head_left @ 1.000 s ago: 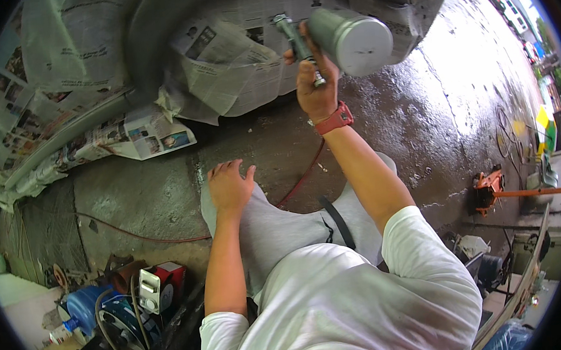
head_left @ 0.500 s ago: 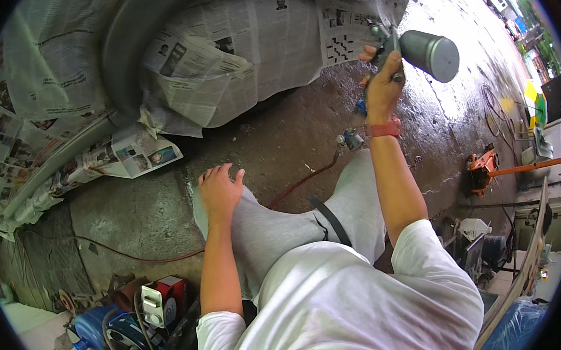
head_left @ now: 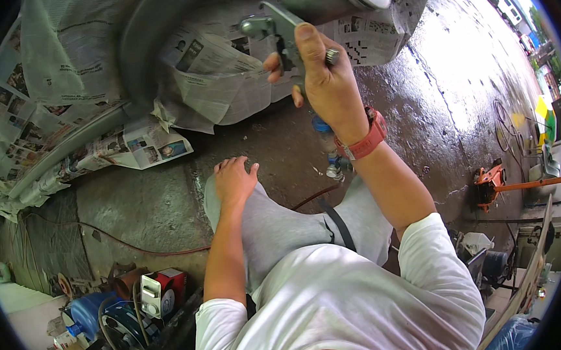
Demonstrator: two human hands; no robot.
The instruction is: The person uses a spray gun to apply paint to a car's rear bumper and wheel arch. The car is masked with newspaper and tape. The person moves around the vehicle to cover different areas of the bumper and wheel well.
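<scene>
My right hand [head_left: 326, 81] grips a spray gun [head_left: 288, 39] with a grey cylindrical cup, held up in front of a grey curved panel [head_left: 130, 52]. The gun's nozzle points left toward that panel, which looks like a vehicle's wheel-arch edge. Sheets of newspaper [head_left: 228, 81] cover the surfaces around the panel. A blue and metal hose fitting [head_left: 333, 165] hangs below my right wrist, with a reddish hose [head_left: 318, 195] by it. My left hand [head_left: 234, 178] rests on my left knee, fingers stretched out, holding nothing.
An orange floor jack [head_left: 489, 183] stands on the wet floor at right. A hose [head_left: 123, 251] runs across the floor at left. Lower left are a red and white box [head_left: 165, 292] and a blue water jug [head_left: 90, 312]. A coiled hose [head_left: 503, 123] lies farther right.
My right hand has swung the spray gun left and closer to me, from the right end of the newspaper toward the grey panel. My left hand stays on the knee.
</scene>
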